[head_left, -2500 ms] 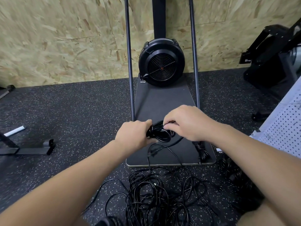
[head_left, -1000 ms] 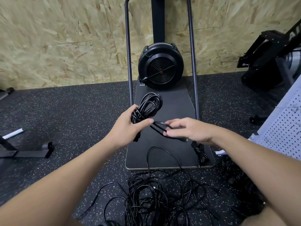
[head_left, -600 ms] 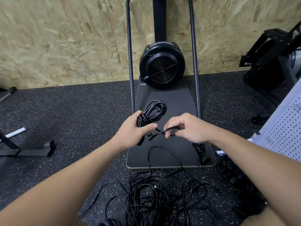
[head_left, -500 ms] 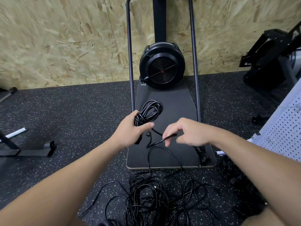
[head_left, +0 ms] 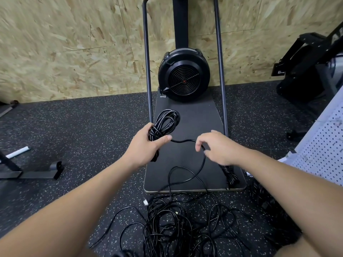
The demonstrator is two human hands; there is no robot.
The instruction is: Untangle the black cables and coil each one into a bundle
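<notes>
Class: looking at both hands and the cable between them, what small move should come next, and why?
Probably the right hand carries its pinched strand to the coil gripped by the left hand, adding another loop, since the cable's slack trails down to the tangle.

black cables (head_left: 178,229) lie on dark white-speckled flooring (head_left: 83,127), a black fan (head_left: 183,75) stands on a dark grey board (head_left: 193,127), with a tan flecked wall (head_left: 74,43) beyond and a white dotted panel (head_left: 323,154) at right.
</notes>
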